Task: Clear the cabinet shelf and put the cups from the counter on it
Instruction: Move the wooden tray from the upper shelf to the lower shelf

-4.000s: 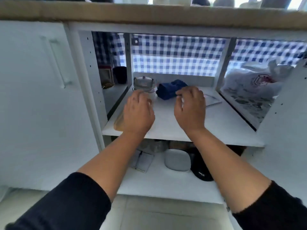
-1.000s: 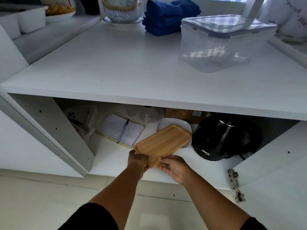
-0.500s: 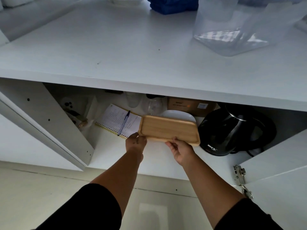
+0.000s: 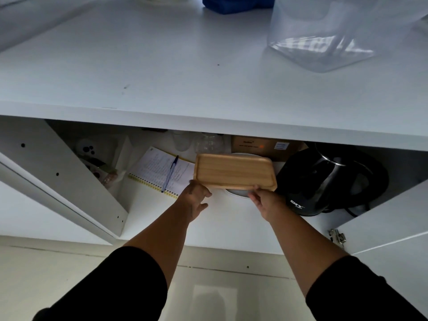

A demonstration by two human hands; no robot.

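White laminate cabinet, smooth upper shelf [image 4: 162,66] holding a clear plastic tub [image 4: 324,38]. Down on the lower shelf [image 4: 231,223], both hands grip a rectangular wooden tray [image 4: 234,171]: left hand [image 4: 195,200] and right hand [image 4: 266,201] fingers pinch its near edge, beside a glossy black kettle [image 4: 324,181] and spiral notebook [image 4: 159,172].

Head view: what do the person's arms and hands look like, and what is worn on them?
Both arms wear black sleeves pushed up above the elbow, leaving the forearms bare. The left hand and right hand are bare: no gloves, and no watch, bracelet or rings that I can make out. No markings show on the sleeves.
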